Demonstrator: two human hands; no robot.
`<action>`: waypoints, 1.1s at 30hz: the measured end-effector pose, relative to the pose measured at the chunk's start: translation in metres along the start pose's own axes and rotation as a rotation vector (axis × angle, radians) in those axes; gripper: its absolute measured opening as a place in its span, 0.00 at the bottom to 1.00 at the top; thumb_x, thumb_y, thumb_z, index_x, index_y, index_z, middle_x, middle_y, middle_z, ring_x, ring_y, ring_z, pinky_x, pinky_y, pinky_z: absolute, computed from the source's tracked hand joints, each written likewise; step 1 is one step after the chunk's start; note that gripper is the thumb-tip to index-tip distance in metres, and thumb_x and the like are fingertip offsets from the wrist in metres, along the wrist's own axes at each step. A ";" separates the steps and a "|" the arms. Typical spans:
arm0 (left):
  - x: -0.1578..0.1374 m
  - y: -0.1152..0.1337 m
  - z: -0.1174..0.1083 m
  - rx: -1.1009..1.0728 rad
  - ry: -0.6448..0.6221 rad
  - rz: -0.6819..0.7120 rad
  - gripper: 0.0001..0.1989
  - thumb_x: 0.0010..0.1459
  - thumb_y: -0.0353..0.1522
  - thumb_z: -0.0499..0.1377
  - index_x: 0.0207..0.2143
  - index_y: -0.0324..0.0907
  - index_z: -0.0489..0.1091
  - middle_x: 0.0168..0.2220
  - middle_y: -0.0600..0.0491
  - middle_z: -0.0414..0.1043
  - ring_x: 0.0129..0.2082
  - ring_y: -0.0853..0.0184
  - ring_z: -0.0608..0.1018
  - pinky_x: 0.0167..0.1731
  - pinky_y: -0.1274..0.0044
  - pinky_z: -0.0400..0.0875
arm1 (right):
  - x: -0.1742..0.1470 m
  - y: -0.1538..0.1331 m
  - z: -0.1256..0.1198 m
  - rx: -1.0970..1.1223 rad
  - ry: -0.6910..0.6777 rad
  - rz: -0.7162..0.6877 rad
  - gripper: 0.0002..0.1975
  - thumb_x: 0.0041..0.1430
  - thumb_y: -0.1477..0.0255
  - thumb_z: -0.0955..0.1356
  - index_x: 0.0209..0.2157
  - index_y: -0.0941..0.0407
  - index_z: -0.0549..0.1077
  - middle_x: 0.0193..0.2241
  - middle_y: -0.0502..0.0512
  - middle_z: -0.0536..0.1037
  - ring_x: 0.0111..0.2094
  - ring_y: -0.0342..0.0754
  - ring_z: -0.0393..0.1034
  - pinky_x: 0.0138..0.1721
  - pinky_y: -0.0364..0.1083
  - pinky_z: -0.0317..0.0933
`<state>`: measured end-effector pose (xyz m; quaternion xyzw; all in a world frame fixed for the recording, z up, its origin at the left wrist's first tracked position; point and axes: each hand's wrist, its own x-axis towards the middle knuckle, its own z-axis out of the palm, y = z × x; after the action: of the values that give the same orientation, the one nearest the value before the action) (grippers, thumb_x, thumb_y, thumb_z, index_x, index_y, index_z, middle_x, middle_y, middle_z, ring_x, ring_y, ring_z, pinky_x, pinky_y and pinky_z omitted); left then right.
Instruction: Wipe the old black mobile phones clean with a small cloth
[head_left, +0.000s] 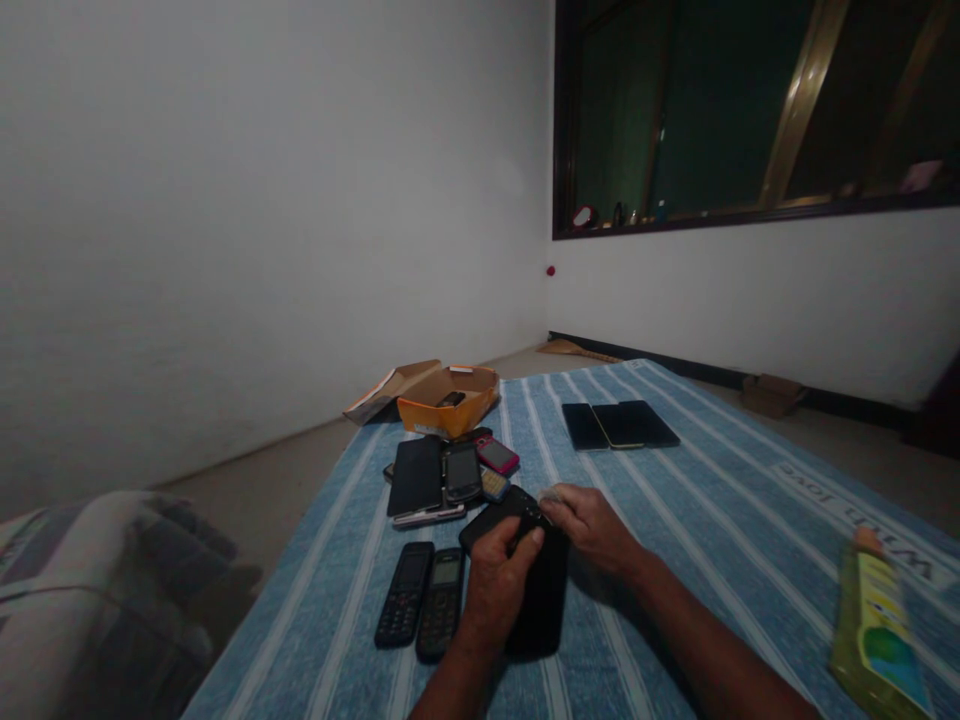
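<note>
My left hand [501,572] is closed, thumb on top, around a small dark phone [531,518] whose details are too dim to make out. My right hand [592,522] meets it from the right, its fingers pinching a small whitish piece [551,495] against the phone's far end; what that piece is I cannot tell. Beneath the hands lies a black flat slab [546,610], partly covered by my left hand. Another black flat device [484,520] lies just beyond. Two keypad phones [405,595] lie side by side left of my left hand.
Past the hands, several phones [461,470] are piled with a pink one [498,455]. An open orange box [450,415] stands behind them. Dark flat phones [619,425] lie far right of centre, and a yellow-green bottle [877,630] is on the blue striped cloth [720,560] at right.
</note>
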<state>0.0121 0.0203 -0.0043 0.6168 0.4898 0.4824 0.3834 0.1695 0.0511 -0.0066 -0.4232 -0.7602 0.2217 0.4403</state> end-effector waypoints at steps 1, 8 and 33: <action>0.001 -0.001 -0.001 0.000 0.000 -0.004 0.12 0.50 0.41 0.60 0.24 0.41 0.72 0.23 0.56 0.68 0.27 0.65 0.69 0.30 0.76 0.63 | 0.000 0.001 0.001 -0.032 0.014 -0.014 0.18 0.65 0.65 0.60 0.21 0.53 0.61 0.20 0.47 0.64 0.23 0.44 0.59 0.27 0.44 0.50; 0.001 0.000 0.002 -0.022 -0.015 0.012 0.12 0.48 0.41 0.60 0.21 0.42 0.69 0.21 0.58 0.64 0.25 0.67 0.66 0.28 0.77 0.61 | -0.002 -0.005 0.011 -0.274 0.058 -0.229 0.14 0.67 0.67 0.59 0.28 0.54 0.68 0.25 0.52 0.69 0.28 0.46 0.62 0.31 0.45 0.53; 0.003 -0.008 -0.004 0.028 0.102 -0.014 0.14 0.51 0.43 0.59 0.24 0.41 0.72 0.22 0.57 0.68 0.26 0.66 0.69 0.29 0.76 0.63 | -0.001 -0.002 0.023 0.555 0.148 0.309 0.23 0.57 0.51 0.65 0.21 0.55 0.61 0.20 0.44 0.59 0.23 0.41 0.52 0.26 0.43 0.49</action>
<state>0.0068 0.0256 -0.0106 0.5931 0.5199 0.5036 0.3526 0.1493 0.0496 -0.0171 -0.4124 -0.5633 0.4535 0.5540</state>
